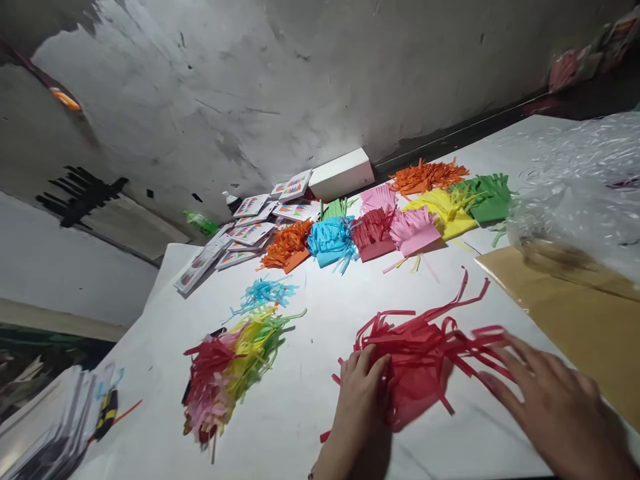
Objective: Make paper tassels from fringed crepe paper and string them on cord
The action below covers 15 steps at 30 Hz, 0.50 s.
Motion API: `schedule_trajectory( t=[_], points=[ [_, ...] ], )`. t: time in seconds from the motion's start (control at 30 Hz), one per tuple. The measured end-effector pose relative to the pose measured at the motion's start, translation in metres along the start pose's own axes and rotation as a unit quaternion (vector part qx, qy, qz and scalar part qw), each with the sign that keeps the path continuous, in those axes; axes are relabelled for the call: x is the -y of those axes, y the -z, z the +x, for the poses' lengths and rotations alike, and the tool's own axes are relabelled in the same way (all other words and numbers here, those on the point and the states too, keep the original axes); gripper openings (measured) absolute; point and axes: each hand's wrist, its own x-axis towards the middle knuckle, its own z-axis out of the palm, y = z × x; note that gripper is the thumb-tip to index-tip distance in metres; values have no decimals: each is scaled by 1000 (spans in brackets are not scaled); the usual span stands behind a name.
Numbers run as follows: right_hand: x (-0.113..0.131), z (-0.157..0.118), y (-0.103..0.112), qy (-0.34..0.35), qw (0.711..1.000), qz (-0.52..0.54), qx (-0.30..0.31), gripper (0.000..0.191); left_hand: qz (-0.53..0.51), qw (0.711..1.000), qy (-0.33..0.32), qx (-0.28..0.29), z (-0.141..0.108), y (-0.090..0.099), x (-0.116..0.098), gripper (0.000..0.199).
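Fringed red tissue paper (pixel 417 353) lies spread on the white table near its front edge, with loose strips reaching up and to the right. My left hand (pixel 363 387) rests on its left part, fingers curled down into the paper; what they grip is hidden. At the right ends of the strips is my right hand (pixel 540 387), its fingers spread and touching or very near them; its thumb is apart from the fingers. Left of the red paper lies a pile of pink, yellow and green fringed tissue (pixel 235 367), with blue strips (pixel 265 293) just behind.
Fringed bundles, among them blue (pixel 330 240), orange (pixel 287 247) and yellow (pixel 445 210), line the back of the white table (pixel 165 353). Printed packets (pixel 253 233) and a white box (pixel 343 175) stand behind. Clear plastic (pixel 580 200) and brown card (pixel 565 313) lie right.
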Motion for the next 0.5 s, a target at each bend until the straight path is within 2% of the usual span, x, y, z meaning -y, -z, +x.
schedule_trajectory(
  t=[0.03, 0.1, 0.17, 0.23, 0.3, 0.37, 0.43, 0.5],
  points=[
    [-4, 0, 3, 5, 1000, -1, -15, 37, -18, 1000, -7, 0, -1, 1, -2, 38],
    [3, -1, 5, 76, 995, 57, -21, 30, -42, 999, -15, 10, 0, 3, -7, 40],
    [29, -4, -3, 184, 970, 160, -2, 40, -52, 998, -18, 34, 2, 5, -12, 47],
    [61, -5, -16, 230, 948, 217, 23, 40, -53, 996, -21, 62, 5, 7, -15, 55],
    [84, -3, -30, 193, 962, 189, 33, 30, -47, 995, -19, 80, 8, 8, -16, 60],
    [86, 2, -37, 132, 981, 136, 46, 27, -44, 995, -12, 84, 9, 8, -15, 60],
    [67, 8, -37, 88, 989, 99, 59, 31, -48, 995, -5, 85, 9, 7, -13, 61],
    [33, 11, -31, 61, 993, 70, 68, 37, -56, 995, -2, 88, 9, 8, -11, 62]
  ],
)
